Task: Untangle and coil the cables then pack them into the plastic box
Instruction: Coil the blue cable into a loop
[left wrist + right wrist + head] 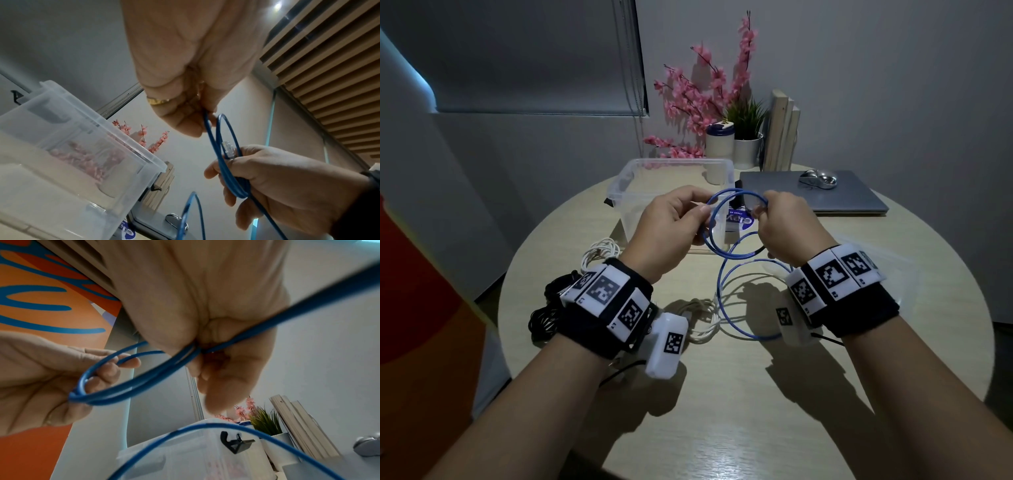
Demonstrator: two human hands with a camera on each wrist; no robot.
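I hold a blue network cable (726,200) in small loops above the table, just in front of the clear plastic box (626,192). My left hand (700,209) pinches the loops' left side, and the left wrist view shows its fingers (185,123) closed on the cable (209,129). My right hand (763,205) grips the loops' right side; its fingers (224,369) curl round the cable (127,394). A clear plug (229,149) sticks up from my right hand (267,178). The cable's remainder (736,308) trails in wide loops on the table.
A white cable (601,251), a second white cable (700,320) and a black cable bundle (548,308) lie at the table's left and middle. A closed laptop (835,202) with a mouse (818,179) sits at the back right. Potted plants (746,137) stand behind the box.
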